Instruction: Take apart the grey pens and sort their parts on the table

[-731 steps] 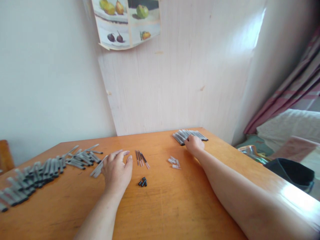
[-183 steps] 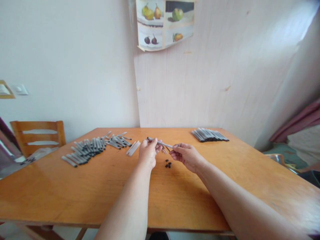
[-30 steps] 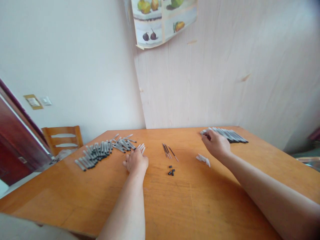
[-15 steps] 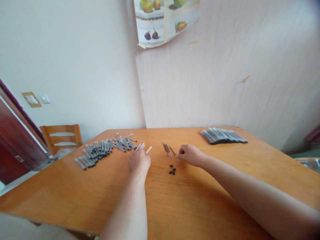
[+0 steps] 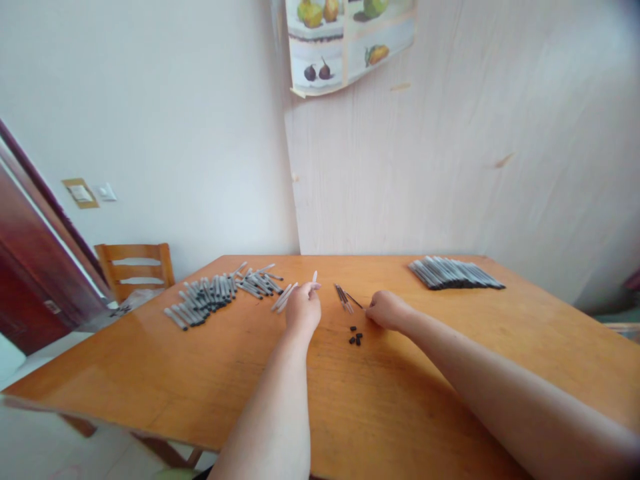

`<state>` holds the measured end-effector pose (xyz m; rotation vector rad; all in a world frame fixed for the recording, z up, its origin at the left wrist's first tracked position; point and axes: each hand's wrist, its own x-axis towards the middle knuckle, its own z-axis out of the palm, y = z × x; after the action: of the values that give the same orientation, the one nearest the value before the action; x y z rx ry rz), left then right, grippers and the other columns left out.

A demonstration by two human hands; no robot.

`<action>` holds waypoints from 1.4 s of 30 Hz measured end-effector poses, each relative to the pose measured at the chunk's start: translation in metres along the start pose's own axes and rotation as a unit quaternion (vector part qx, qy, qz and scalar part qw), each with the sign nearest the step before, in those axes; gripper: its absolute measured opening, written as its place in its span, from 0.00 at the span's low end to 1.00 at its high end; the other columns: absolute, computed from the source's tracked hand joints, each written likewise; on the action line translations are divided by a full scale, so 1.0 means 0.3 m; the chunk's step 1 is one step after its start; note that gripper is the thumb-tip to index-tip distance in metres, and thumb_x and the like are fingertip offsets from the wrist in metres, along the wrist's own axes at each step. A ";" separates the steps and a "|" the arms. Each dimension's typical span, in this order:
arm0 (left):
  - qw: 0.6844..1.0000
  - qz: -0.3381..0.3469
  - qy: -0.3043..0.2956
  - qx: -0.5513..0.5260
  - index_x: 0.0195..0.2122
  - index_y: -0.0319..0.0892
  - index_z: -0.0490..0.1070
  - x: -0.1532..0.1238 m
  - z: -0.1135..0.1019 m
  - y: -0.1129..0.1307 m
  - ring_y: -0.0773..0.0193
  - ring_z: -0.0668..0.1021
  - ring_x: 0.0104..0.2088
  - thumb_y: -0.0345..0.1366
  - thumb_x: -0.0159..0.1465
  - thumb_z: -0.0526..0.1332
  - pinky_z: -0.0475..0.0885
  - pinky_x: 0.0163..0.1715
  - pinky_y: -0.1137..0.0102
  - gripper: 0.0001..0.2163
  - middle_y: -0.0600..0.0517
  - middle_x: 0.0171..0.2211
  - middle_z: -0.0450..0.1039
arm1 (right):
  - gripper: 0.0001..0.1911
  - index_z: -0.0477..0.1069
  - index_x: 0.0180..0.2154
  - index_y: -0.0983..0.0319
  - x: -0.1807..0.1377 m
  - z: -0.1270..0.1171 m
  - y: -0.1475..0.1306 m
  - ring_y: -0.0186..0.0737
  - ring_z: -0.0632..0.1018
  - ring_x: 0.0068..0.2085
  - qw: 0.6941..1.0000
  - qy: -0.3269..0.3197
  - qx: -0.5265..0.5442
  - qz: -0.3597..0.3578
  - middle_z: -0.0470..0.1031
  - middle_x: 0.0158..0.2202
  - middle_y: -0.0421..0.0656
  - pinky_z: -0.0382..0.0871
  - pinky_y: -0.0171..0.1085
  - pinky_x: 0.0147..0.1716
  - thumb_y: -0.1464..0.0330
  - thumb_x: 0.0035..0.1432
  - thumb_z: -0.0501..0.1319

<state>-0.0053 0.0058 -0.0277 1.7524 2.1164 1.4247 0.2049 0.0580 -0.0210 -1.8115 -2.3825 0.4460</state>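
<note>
My left hand (image 5: 303,308) is closed around a whitish pen barrel (image 5: 315,275), whose tip sticks up past the fingers. Beside it on the table lie a few similar pale barrels (image 5: 284,297), partly covered by the hand. My right hand (image 5: 387,310) is closed in a pinch at the near end of a thin dark pen refill (image 5: 355,300); its fingertips are partly hidden. Several other refills (image 5: 343,297) lie between the hands. Nearer to me, a small group of black pen plugs or caps (image 5: 355,336) rests on the wood.
A spread of grey pens with black ends (image 5: 207,293) covers the table's left side. A neat row of pens (image 5: 453,273) lies at the far right of the wooden table (image 5: 400,400). A wooden chair (image 5: 135,272) stands beyond the left edge; walls rise behind.
My left hand has lifted from the loose barrels and moved right, with one barrel upright in its fingers. At my right fingertips, one refill has swung to a flatter angle. The view has shifted slightly.
</note>
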 end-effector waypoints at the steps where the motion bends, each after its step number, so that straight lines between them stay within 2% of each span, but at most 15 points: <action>1: 1.000 0.006 -0.001 -0.016 0.38 0.43 0.75 0.000 0.005 0.003 0.61 0.76 0.43 0.27 0.61 0.52 0.67 0.45 0.69 0.13 0.48 0.39 0.77 | 0.15 0.77 0.37 0.68 -0.007 -0.003 -0.003 0.49 0.78 0.36 1.000 0.000 -0.005 0.000 0.78 0.36 0.57 0.65 0.37 0.28 0.66 0.51 0.57; 5: 0.995 -0.019 -0.011 -0.097 0.40 0.42 0.75 -0.001 0.023 0.018 0.62 0.76 0.43 0.29 0.61 0.52 0.67 0.47 0.69 0.13 0.49 0.39 0.77 | 0.17 0.77 0.37 0.67 -0.039 -0.011 -0.009 0.52 0.78 0.40 1.000 0.002 -0.030 0.000 0.77 0.39 0.59 0.66 0.39 0.32 0.63 0.52 0.56; 8: 0.994 -0.025 -0.011 -0.108 0.41 0.41 0.75 -0.004 0.039 0.025 0.63 0.77 0.42 0.28 0.62 0.50 0.68 0.45 0.70 0.14 0.49 0.38 0.78 | 0.17 0.76 0.38 0.66 -0.062 -0.009 -0.001 0.53 0.78 0.42 0.998 0.010 -0.061 -0.006 0.77 0.42 0.59 0.66 0.40 0.33 0.62 0.53 0.55; 12: 0.994 -0.007 -0.001 -0.105 0.43 0.41 0.73 -0.011 0.054 0.030 0.64 0.76 0.43 0.28 0.60 0.55 0.68 0.45 0.70 0.12 0.48 0.42 0.77 | 0.17 0.76 0.37 0.66 -0.088 -0.012 0.023 0.51 0.78 0.41 0.998 0.027 -0.061 -0.015 0.77 0.41 0.59 0.65 0.39 0.33 0.63 0.54 0.54; 16: 0.996 0.022 0.004 -0.091 0.42 0.42 0.73 -0.017 0.044 0.037 0.63 0.76 0.42 0.31 0.60 0.57 0.68 0.45 0.69 0.10 0.48 0.41 0.76 | 0.13 0.74 0.28 0.66 -0.115 -0.023 0.046 0.45 0.77 0.34 0.996 0.078 -0.001 -0.035 0.77 0.32 0.55 0.62 0.35 0.28 0.65 0.53 0.54; 19: 0.997 0.069 0.018 -0.041 0.41 0.42 0.74 -0.021 0.020 0.047 0.62 0.75 0.40 0.34 0.61 0.57 0.68 0.42 0.68 0.09 0.47 0.38 0.75 | 0.11 0.71 0.28 0.65 -0.138 -0.034 0.057 0.37 0.75 0.25 0.987 0.097 0.121 -0.039 0.75 0.24 0.48 0.60 0.33 0.23 0.67 0.54 0.53; 23: 0.993 0.107 0.046 0.024 0.41 0.43 0.75 -0.024 -0.011 0.063 0.60 0.74 0.39 0.39 0.62 0.56 0.68 0.42 0.67 0.11 0.47 0.36 0.73 | 0.07 0.69 0.31 0.64 -0.168 -0.066 0.061 0.33 0.71 0.23 0.951 0.139 0.269 -0.063 0.72 0.23 0.43 0.60 0.31 0.21 0.67 0.52 0.57; 26: 0.991 0.120 0.047 0.034 0.41 0.43 0.74 -0.026 -0.018 0.076 0.60 0.73 0.43 0.38 0.63 0.56 0.67 0.45 0.67 0.11 0.47 0.39 0.72 | 0.10 0.69 0.35 0.64 -0.195 -0.105 0.056 0.31 0.68 0.23 0.904 0.175 0.380 -0.091 0.69 0.24 0.41 0.60 0.31 0.21 0.65 0.52 0.58; 31: 0.988 0.152 -0.033 0.024 0.43 0.43 0.72 -0.036 -0.009 0.089 0.61 0.74 0.44 0.34 0.64 0.54 0.67 0.46 0.67 0.11 0.48 0.41 0.74 | 0.13 0.70 0.36 0.64 -0.232 -0.162 0.052 0.28 0.61 0.21 0.809 0.148 0.555 -0.123 0.64 0.23 0.38 0.52 0.30 0.17 0.62 0.51 0.60; 35: 0.981 0.183 -0.040 0.055 0.45 0.44 0.73 -0.042 -0.005 0.088 0.61 0.74 0.44 0.34 0.64 0.54 0.66 0.46 0.66 0.12 0.48 0.41 0.74 | 0.12 0.66 0.34 0.62 -0.245 -0.186 0.057 0.27 0.60 0.20 0.751 0.134 0.634 -0.126 0.63 0.22 0.36 0.48 0.29 0.16 0.66 0.47 0.63; 42: 0.977 0.189 -0.028 0.094 0.45 0.45 0.73 -0.046 -0.010 0.083 0.60 0.74 0.43 0.34 0.64 0.54 0.65 0.46 0.66 0.12 0.48 0.41 0.74 | 0.12 0.63 0.33 0.61 -0.262 -0.198 0.054 0.25 0.59 0.18 0.728 0.116 0.664 -0.124 0.61 0.20 0.34 0.46 0.29 0.16 0.69 0.45 0.63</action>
<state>0.0166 -0.0086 -0.0162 2.3411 2.0243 1.2525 0.2575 -0.0036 0.0373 -0.7488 -1.2835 1.3085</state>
